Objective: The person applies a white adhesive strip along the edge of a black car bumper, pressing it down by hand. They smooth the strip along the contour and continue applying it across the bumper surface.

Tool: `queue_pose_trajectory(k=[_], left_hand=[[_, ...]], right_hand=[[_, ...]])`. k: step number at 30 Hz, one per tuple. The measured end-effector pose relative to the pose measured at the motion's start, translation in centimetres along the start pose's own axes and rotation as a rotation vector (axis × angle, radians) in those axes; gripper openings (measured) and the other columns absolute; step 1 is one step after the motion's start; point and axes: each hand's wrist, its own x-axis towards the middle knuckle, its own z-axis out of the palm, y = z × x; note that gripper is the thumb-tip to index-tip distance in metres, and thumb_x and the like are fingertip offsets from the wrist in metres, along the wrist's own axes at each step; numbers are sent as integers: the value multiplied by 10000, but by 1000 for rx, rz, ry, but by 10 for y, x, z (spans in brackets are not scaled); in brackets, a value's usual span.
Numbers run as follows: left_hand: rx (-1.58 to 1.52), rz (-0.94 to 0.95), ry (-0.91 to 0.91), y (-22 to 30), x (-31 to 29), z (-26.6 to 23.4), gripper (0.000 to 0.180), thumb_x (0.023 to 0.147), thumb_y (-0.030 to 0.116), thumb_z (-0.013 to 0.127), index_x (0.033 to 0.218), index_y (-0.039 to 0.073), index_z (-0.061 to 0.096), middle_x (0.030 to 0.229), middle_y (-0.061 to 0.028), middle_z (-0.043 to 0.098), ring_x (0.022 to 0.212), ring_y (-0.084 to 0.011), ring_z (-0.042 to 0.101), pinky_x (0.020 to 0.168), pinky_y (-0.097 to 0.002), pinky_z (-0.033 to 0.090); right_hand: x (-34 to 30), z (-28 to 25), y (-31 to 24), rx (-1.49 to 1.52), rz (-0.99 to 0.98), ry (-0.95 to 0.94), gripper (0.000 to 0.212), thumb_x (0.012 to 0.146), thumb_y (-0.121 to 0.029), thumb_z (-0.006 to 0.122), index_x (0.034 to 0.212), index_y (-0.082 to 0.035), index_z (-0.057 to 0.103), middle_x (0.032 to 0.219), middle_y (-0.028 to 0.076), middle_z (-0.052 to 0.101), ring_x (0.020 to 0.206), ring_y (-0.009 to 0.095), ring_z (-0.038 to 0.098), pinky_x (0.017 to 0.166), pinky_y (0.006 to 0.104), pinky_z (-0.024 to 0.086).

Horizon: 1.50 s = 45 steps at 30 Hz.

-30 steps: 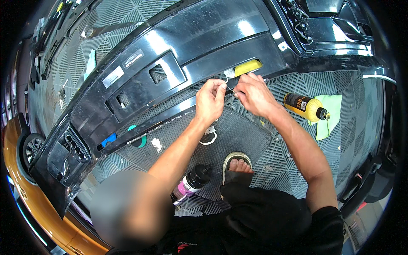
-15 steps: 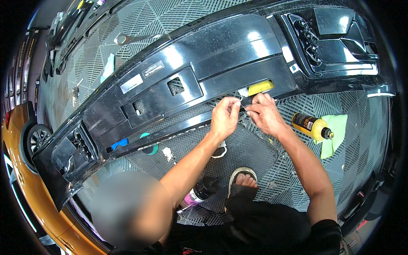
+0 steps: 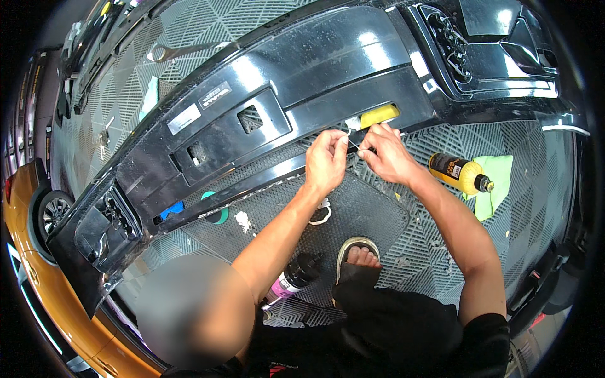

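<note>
A long glossy black car bumper [image 3: 328, 69] stretches across in front of me. At its near edge, my left hand [image 3: 326, 162] pinches a thin whitish strand [image 3: 352, 142] between thumb and fingertips. The strand runs to my right hand [image 3: 387, 153], whose bent fingers are pinched together just to the right. What the strand is made of is too small to tell. Just beyond my right fingers, something yellow [image 3: 379, 114] shows in a slot of the bumper. Beside that slot is a small white patch [image 3: 353, 124].
A yellow bottle [image 3: 459, 173] lies on a light green cloth [image 3: 499, 192] at the right. Near my foot is a black bottle with a pink label [image 3: 283, 288]. A green tape roll [image 3: 219, 217], white scraps [image 3: 242, 220] and a spanner [image 3: 159, 53] lie around. An orange car [image 3: 41, 252] stands left.
My hands have drawn slightly apart, and the strand between them shows more clearly. The whole view has shifted a little, with the bumper sitting higher and further left.
</note>
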Motion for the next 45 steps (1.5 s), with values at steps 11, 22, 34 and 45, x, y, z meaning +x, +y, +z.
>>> queue_pose_trajectory(k=[11,22,34,45], left_hand=[[13,2,1,6,3,-2,189,1076,162,696,1143,-14,698,921,-52,762,811,-100,686,765,-295,577],[104,93,-195,32,-18,-30,173,1069,185,641,1043,16,665,840,-109,690,732,-202,662,703,-385,546],[582,112,-664,-10,-74,-96,345,1067,319,612,914,16,676,903,-207,698,882,-453,696,812,-542,561],[583,531,-376,26,-47,-97,534,915,172,775,1404,22,621,1397,-188,647,1272,-417,615,1076,-513,500]], right_hand=[[1,-14,4,67,-25,-57,192,1045,-250,651,1019,-60,669,1102,149,621,1153,366,575,1035,483,444],[-22,-3,-20,91,-120,224,266,1089,-258,610,969,-21,620,904,155,592,927,373,582,854,470,481],[-54,41,-37,185,103,-90,372,1045,-353,683,917,-5,711,941,187,684,955,395,674,860,496,540],[-55,48,-23,288,256,96,268,1021,-274,725,930,-23,703,952,172,690,937,389,685,830,481,546]])
